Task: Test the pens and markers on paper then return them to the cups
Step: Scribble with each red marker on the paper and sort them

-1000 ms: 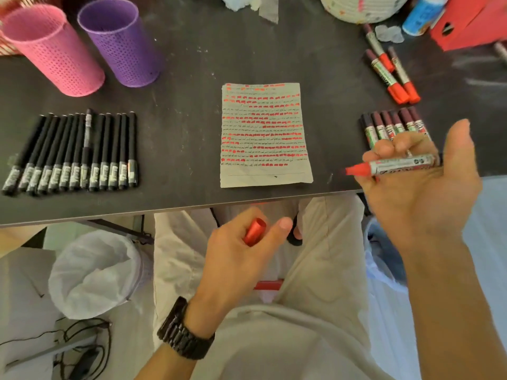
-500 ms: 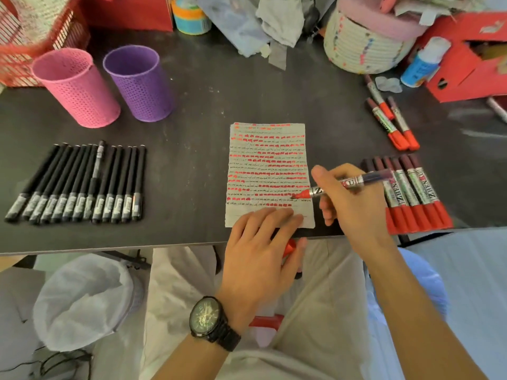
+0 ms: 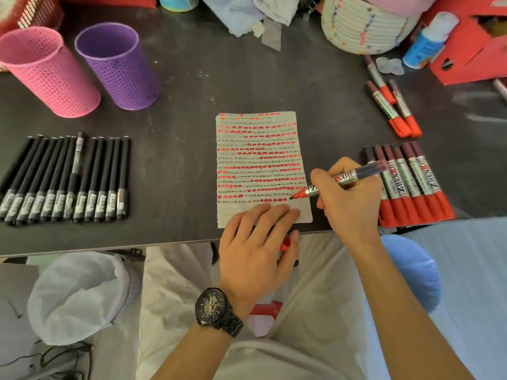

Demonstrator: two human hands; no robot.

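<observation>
I have my right hand (image 3: 347,200) closed around an uncapped red marker (image 3: 340,180), gripping the front half of the barrel in a writing hold, with the tip touching the right edge of the paper (image 3: 260,165) near its lower rows of red dashes. My left hand (image 3: 256,242) lies flat with the fingers pressing the near edge of the sheet, and something red, which I take to be the cap (image 3: 285,244), is tucked under the palm at the worktop (image 3: 178,105) edge. The marker looks light and stiff, a smooth plastic tube that I judge could roll if set down loose, so a hold close to the tip gives the best control of the stroke. The paper is thin and limp and would slide on the dark worktop without the left hand pinning it. To the right of the sheet lies a row of capped red markers (image 3: 411,185), with three more (image 3: 389,105) farther off; a row of black pens (image 3: 68,182) lies on the left. The pink cup (image 3: 46,72) and purple cup (image 3: 118,67) stand upright at the far left, apparently empty; their mesh walls look light and easy to tip.
</observation>
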